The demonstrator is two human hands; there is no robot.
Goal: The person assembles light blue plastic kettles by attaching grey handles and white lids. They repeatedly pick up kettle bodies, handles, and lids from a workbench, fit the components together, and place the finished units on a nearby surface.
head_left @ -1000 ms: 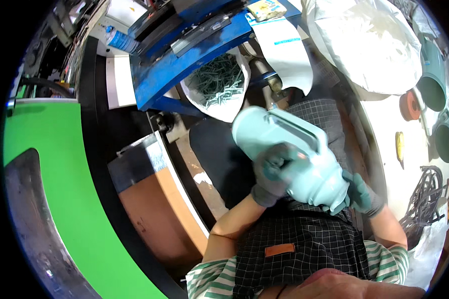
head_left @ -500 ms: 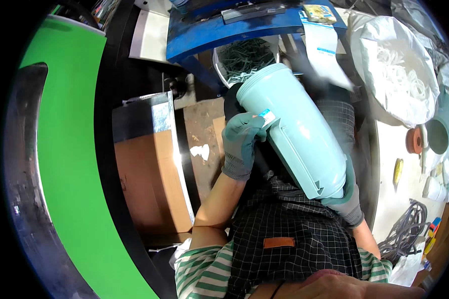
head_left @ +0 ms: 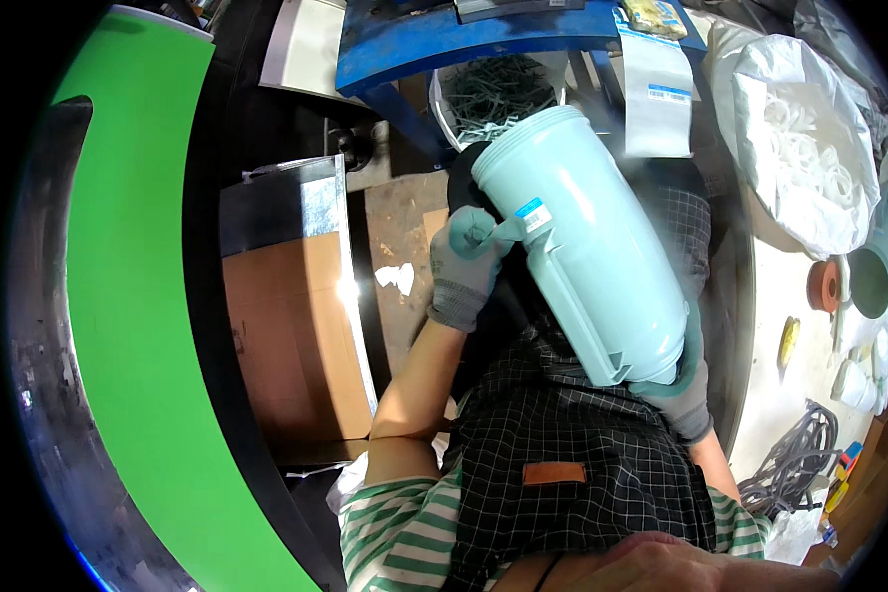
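A large pale turquoise plastic canister (head_left: 592,257) lies tilted across my lap, its open threaded mouth pointing up and away. My left hand (head_left: 464,261), in a grey-green glove, pinches a small blue and white sticker (head_left: 531,215) on the canister's side near the mouth. My right hand (head_left: 683,380), also gloved, cups the canister's rounded bottom end from below and is mostly hidden behind it. A black checked apron (head_left: 562,464) covers my lap under the canister.
A blue metal bench (head_left: 483,39) stands ahead, with a white bag of dark tangled parts (head_left: 493,94) beneath it. A big white sack of white rings (head_left: 809,158) sits to the right. An open cardboard box (head_left: 286,326) is on the left, and cables (head_left: 799,459) lie at the lower right.
The canister has turned so its open mouth faces up and away. My left hand slid to the sticker near the mouth. My view shifted, bringing the bench closer to the top.
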